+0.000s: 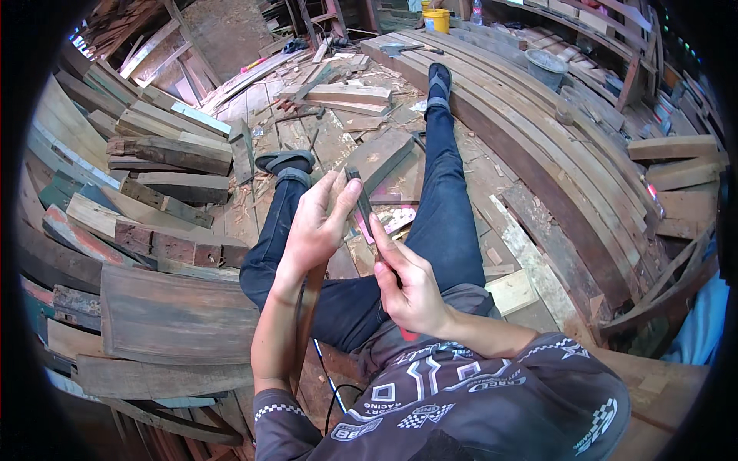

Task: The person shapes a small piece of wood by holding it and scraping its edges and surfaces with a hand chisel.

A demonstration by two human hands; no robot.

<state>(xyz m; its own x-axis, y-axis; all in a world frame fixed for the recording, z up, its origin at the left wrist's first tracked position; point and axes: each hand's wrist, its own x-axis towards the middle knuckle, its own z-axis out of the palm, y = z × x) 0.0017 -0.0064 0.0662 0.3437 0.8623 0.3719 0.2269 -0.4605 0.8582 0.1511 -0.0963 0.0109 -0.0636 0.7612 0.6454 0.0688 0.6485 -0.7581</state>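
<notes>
My left hand [317, 219] is closed around the upper end of a long brown wooden strip [308, 315], which runs down beside my left forearm. Its thumb lies against the far end of a dark, narrow metal tool [360, 201]. My right hand [411, 292] grips that tool nearer to me; a bit of red shows below the fist, perhaps its handle end. Whether the tool is a chisel or a file I cannot tell. Both hands are above my outstretched legs, and the tool slants between them. Beyond the hands a thick wooden block [382, 157] lies on the floor.
Stacked timber offcuts [173, 154] crowd the left side. Long planks [530, 131] are piled along the right. A hammer [301, 115] lies among wood chips ahead, near short boards [338, 94]. A grey bucket [546, 67] and a yellow bucket [436, 21] stand farther back.
</notes>
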